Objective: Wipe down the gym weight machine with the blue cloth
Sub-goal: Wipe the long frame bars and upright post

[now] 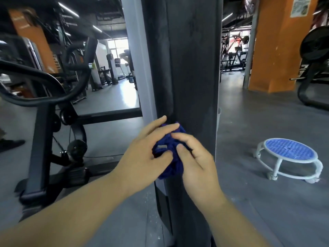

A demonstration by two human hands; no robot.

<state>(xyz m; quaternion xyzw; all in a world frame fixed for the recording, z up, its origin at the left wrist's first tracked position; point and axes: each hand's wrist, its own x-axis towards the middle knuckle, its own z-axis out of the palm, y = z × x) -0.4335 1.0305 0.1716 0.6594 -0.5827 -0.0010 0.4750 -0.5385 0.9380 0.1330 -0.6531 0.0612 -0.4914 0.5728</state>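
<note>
both bare forearms reach in from the bottom of the view and meet low in front of the dark column (192,68) of the weight machine. the left hand (142,154) lays its fingers across the top of the blue cloth (173,163) with the thumb pressed in from below, so the cloth is pinched between them. the right hand (197,163) curls its forefinger and thumb into the cloth's other side, gripping it too. the cloth is bunched into a wad between the two hands, held right at the column's front face near the lower end of a raised panel; whether it touches the surface i cannot tell. my judgement is that the step in hand is gathering or refolding the cloth for a fresh wiping face, with most of the tall column not yet clearly dealt with. the next move calls for one hand to take the wad flat against the column and stroke along its length with steady pressure. a pale upright (138,68) stands just left of the column, and a small round stool (290,150) sits well apart on the floor to the right.
</note>
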